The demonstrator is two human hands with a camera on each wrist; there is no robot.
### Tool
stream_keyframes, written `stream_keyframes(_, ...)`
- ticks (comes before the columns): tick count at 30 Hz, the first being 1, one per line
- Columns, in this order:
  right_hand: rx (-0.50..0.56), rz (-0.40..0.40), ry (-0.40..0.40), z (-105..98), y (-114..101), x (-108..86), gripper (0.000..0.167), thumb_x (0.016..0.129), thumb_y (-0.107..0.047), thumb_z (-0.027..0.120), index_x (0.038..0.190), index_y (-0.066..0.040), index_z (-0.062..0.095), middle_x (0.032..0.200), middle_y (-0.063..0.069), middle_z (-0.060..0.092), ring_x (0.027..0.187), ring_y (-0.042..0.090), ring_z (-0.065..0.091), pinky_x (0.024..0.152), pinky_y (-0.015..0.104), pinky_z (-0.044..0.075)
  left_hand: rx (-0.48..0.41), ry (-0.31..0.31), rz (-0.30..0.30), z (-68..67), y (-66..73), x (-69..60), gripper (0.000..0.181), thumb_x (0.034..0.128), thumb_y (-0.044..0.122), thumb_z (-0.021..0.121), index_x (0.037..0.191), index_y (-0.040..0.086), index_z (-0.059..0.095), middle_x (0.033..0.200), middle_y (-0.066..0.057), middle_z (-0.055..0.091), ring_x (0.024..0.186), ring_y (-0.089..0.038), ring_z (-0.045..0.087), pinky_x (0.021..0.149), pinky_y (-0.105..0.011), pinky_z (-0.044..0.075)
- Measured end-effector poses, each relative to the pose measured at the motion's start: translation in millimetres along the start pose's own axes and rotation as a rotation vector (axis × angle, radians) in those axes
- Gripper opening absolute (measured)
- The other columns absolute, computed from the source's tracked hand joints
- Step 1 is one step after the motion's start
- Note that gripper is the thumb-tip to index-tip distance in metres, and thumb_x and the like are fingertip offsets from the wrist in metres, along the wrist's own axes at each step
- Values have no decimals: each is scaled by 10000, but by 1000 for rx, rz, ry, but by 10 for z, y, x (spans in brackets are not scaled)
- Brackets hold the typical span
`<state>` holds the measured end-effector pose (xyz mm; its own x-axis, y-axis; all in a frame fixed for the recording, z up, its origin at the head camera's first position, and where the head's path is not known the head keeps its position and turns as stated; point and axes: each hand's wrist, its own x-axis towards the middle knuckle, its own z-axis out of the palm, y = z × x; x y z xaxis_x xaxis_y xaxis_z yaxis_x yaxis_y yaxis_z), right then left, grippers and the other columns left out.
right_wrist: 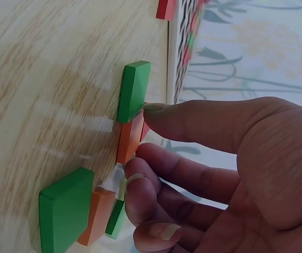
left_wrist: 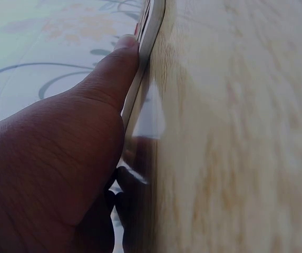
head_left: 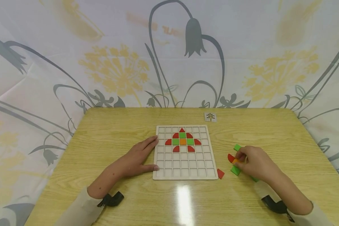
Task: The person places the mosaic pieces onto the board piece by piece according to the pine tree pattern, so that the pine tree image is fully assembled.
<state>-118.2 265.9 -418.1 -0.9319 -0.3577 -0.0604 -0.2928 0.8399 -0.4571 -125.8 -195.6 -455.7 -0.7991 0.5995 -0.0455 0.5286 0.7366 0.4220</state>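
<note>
A white grid board holds red, green and orange tiles in a stepped, tree-like shape, with a red triangle on top. Along the board's left edge lies my left hand, fingers straight; its thumb touches the rim. Right of the board, my right hand pinches an orange square tile by opposite edges between thumb and forefinger, low over the table. Close by are a green tile, a red rounded tile and another green tile. The palm hides part of the pile.
One red tile lies against the board's lower right corner. A small pattern card is behind the board. Under my right hand sit another green tile and an orange one. Flower-printed cloth hangs behind the wooden table.
</note>
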Motion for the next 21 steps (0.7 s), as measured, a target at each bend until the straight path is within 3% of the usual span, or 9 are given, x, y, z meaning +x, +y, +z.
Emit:
stream_keyframes(8,-2,18,-31,-33,-69,-30,239,844,-151,886,987,-22,746,889,1,680,792,164,607,686,363,524,4,-2,-5,1,2,-4,1031,974,562,727,1708,78,189,1780,-77,144,1613,-319,226,1267,-543,278)
stream_keyframes(16,-38,-14,-67,-11,-161,-71,226,794,-194,920,858,-161,706,799,-78,627,740,110,550,659,341,492,-9,-2,-3,-10,12,-9,1031,974,556,731,1708,77,188,1781,-77,139,1614,-318,223,1267,-548,275)
stream_keyframes(21,-49,-9,-69,30,-182,-66,224,797,-158,920,870,-130,710,803,-58,622,740,115,547,659,341,496,-12,6,8,-10,17,-10,1025,977,555,727,1705,69,194,1778,-87,148,1608,-328,236,1259,-559,283)
